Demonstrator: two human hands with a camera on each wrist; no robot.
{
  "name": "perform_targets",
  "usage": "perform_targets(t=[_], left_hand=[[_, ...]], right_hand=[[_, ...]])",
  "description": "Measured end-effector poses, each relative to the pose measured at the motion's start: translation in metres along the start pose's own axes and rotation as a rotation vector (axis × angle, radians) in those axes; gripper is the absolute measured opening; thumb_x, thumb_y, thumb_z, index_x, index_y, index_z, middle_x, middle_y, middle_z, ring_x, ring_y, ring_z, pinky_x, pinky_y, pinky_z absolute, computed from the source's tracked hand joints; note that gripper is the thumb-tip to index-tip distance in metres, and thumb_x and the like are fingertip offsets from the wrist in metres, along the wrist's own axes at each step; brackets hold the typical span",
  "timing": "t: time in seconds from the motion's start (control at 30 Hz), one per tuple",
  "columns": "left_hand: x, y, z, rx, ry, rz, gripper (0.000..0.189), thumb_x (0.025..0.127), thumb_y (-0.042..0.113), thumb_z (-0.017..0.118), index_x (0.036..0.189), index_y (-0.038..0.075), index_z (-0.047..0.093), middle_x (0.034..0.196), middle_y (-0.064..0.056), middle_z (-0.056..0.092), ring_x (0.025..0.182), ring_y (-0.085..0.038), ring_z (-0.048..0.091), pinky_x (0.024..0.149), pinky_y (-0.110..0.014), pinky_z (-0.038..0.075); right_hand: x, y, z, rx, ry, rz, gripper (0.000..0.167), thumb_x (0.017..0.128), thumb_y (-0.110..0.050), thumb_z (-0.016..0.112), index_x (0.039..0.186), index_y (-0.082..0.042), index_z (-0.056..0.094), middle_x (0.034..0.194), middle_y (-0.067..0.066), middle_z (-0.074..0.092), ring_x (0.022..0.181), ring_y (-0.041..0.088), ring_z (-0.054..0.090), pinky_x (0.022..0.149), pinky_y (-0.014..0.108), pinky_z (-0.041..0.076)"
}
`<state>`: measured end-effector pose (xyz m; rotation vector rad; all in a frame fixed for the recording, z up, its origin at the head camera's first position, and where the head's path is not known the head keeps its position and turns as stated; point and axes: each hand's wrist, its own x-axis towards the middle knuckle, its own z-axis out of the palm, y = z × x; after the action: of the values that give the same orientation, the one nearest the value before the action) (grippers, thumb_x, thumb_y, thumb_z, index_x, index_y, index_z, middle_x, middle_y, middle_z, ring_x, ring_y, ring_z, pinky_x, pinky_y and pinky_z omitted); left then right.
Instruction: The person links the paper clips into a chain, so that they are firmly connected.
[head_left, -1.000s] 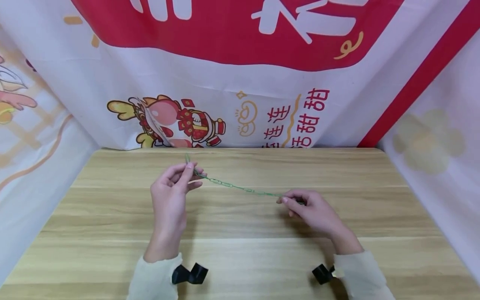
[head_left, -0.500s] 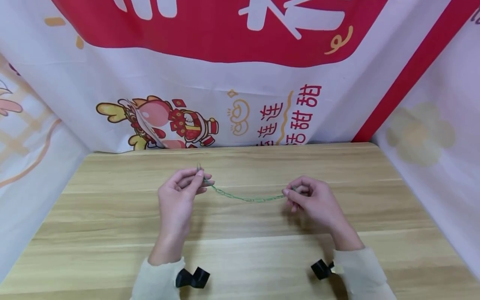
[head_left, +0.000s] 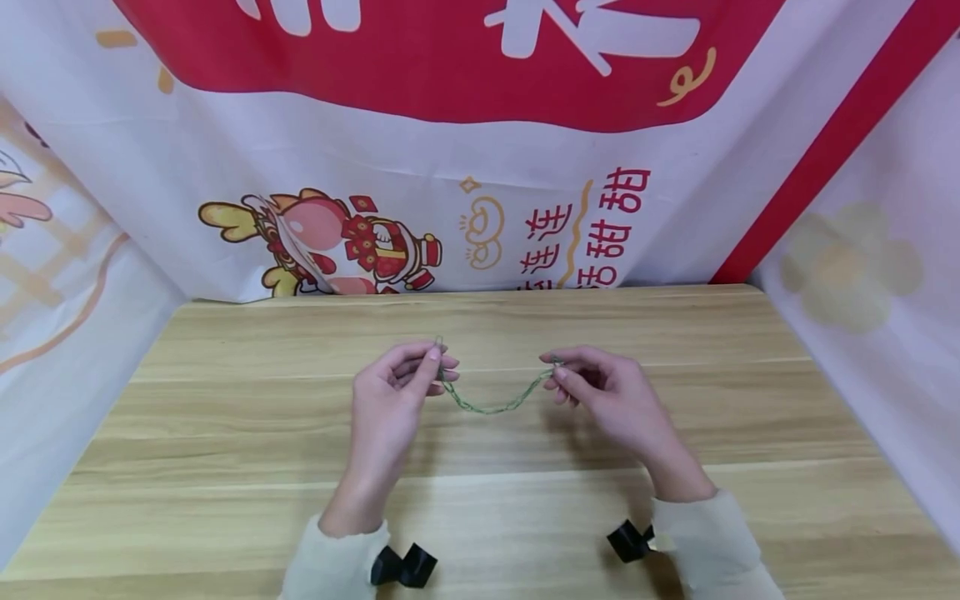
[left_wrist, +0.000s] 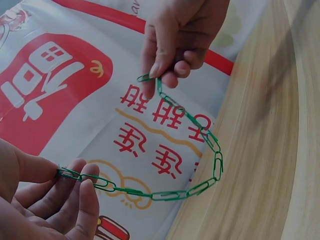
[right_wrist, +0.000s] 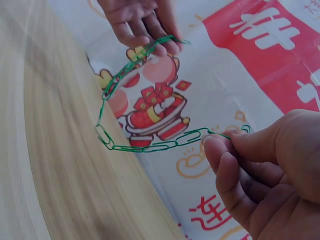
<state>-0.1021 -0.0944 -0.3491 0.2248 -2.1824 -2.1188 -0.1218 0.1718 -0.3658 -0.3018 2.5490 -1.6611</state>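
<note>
A chain of linked green paper clips hangs in a U-shaped curve between the two hands, above the table. At its left end, my left hand pinches a clip between thumb and index finger, and one clip pokes up past the fingertips. My right hand pinches the other end the same way. In the left wrist view the paper clip chain shows its several links, joined end to end. A clip tip sticks out beyond the thumb of the right hand in the right wrist view.
The wood-grain table lies below both hands. A printed white and red cloth rises behind its far edge, and cloth walls stand at the left and right. Black bow-shaped pieces sit at the cuffs.
The hands have come closer together, the left moving right and the right moving slightly left. The paper clip chain went from nearly taut to a deep sag. Both grips stay.
</note>
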Motion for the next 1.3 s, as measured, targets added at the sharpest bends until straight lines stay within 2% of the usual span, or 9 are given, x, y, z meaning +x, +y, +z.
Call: perform_targets(t=[0.2, 0.33, 0.43, 0.53, 0.6, 0.73, 0.97, 1.3], left_hand=[[-0.006, 0.002, 0.009, 0.001, -0.046, -0.003, 0.018, 0.108, 0.014, 0.066, 0.121, 0.007, 0.075, 0.109, -0.012, 0.082, 0.094, -0.018, 0.079, 0.084, -0.028, 0.064], [-0.011, 0.005, 0.015, 0.011, -0.070, -0.001, 0.015, 0.107, 0.015, 0.069, 0.117, 0.008, 0.077, 0.105, -0.011, 0.082, 0.090, -0.019, 0.079, 0.081, -0.028, 0.064], [-0.015, 0.007, 0.018, 0.012, -0.092, 0.011, 0.014, 0.106, 0.014, 0.070, 0.116, 0.008, 0.077, 0.104, -0.010, 0.082, 0.087, -0.018, 0.079, 0.079, -0.027, 0.064], [-0.019, 0.007, 0.021, -0.008, -0.128, 0.041, 0.014, 0.105, 0.013, 0.070, 0.115, 0.007, 0.078, 0.103, -0.012, 0.082, 0.084, -0.018, 0.078, 0.079, -0.027, 0.064], [-0.021, 0.007, 0.023, -0.025, -0.154, 0.061, 0.014, 0.104, 0.011, 0.071, 0.115, 0.006, 0.078, 0.103, -0.015, 0.082, 0.083, -0.019, 0.078, 0.079, -0.027, 0.064], [-0.025, 0.008, 0.026, -0.037, -0.187, 0.076, 0.014, 0.103, 0.008, 0.071, 0.114, 0.004, 0.078, 0.103, -0.019, 0.081, 0.082, -0.020, 0.077, 0.079, -0.026, 0.063], [-0.028, 0.011, 0.028, -0.048, -0.200, 0.051, 0.013, 0.102, 0.009, 0.072, 0.114, 0.005, 0.078, 0.097, -0.013, 0.081, 0.081, -0.021, 0.076, 0.080, -0.028, 0.064], [-0.030, 0.013, 0.030, -0.081, -0.234, 0.036, 0.012, 0.103, 0.007, 0.070, 0.112, 0.001, 0.076, 0.096, -0.015, 0.081, 0.079, -0.018, 0.074, 0.076, -0.026, 0.061]], right_hand=[[0.000, -0.007, 0.011, 0.018, 0.039, -0.058, 0.013, 0.105, -0.009, 0.069, 0.118, -0.007, 0.070, 0.098, 0.009, 0.082, 0.082, 0.020, 0.075, 0.072, 0.030, 0.062], [-0.001, -0.012, 0.016, -0.009, 0.083, -0.103, 0.007, 0.103, -0.013, 0.073, 0.110, -0.013, 0.075, 0.098, 0.003, 0.080, 0.083, 0.018, 0.072, 0.071, 0.028, 0.059], [-0.002, -0.015, 0.019, -0.007, 0.105, -0.159, 0.006, 0.102, -0.013, 0.076, 0.107, -0.016, 0.078, 0.103, 0.000, 0.078, 0.090, 0.017, 0.071, 0.078, 0.027, 0.058], [-0.004, -0.018, 0.022, 0.069, 0.079, -0.201, 0.007, 0.101, -0.009, 0.076, 0.107, -0.013, 0.078, 0.110, 0.002, 0.079, 0.097, 0.016, 0.072, 0.086, 0.027, 0.060], [-0.006, -0.019, 0.023, 0.134, 0.046, -0.207, 0.008, 0.101, -0.007, 0.075, 0.108, -0.010, 0.076, 0.112, 0.006, 0.080, 0.099, 0.017, 0.074, 0.087, 0.028, 0.062], [-0.008, -0.021, 0.025, 0.220, 0.014, -0.191, 0.009, 0.103, -0.006, 0.071, 0.111, -0.006, 0.074, 0.105, 0.008, 0.080, 0.092, 0.018, 0.076, 0.080, 0.029, 0.063], [-0.009, -0.024, 0.025, 0.242, 0.051, -0.177, 0.011, 0.103, -0.006, 0.070, 0.113, -0.003, 0.075, 0.098, -0.001, 0.078, 0.089, 0.016, 0.075, 0.081, 0.027, 0.063], [-0.013, -0.027, 0.025, 0.248, 0.077, -0.189, 0.010, 0.104, -0.006, 0.071, 0.112, -0.003, 0.074, 0.097, -0.001, 0.078, 0.088, 0.016, 0.074, 0.078, 0.027, 0.063]])
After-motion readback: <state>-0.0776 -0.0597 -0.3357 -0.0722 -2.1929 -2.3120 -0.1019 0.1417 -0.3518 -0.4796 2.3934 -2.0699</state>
